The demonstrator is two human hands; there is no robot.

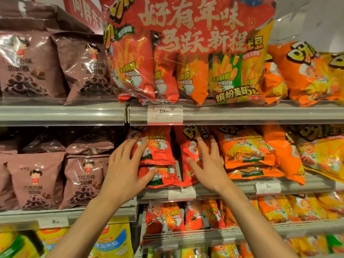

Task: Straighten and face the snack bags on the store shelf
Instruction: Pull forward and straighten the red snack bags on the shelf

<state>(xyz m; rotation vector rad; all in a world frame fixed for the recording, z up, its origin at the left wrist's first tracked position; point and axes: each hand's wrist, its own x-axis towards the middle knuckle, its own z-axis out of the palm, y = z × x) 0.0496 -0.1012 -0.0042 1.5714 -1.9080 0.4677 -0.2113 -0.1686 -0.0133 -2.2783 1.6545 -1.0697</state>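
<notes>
Middle shelf (242, 190), red snack-bag section. Left hand (124, 170): fingers spread wide and flat on the upper red bag (160, 146) of a two-bag stack, thumb resting on the lower red bag (163, 176). Right hand (208, 162): fingers straight and spread, pressing the front of the neighbouring upright red bag (188, 146), just right of the stack. Orange bags (245, 151) sit further right. Brown chocolate-ring bags (37, 181) fill the left bay. Large red multipack (189, 49) stands on the shelf above.

Glossy, seemingly plastic snack bags (158, 146)
</notes>
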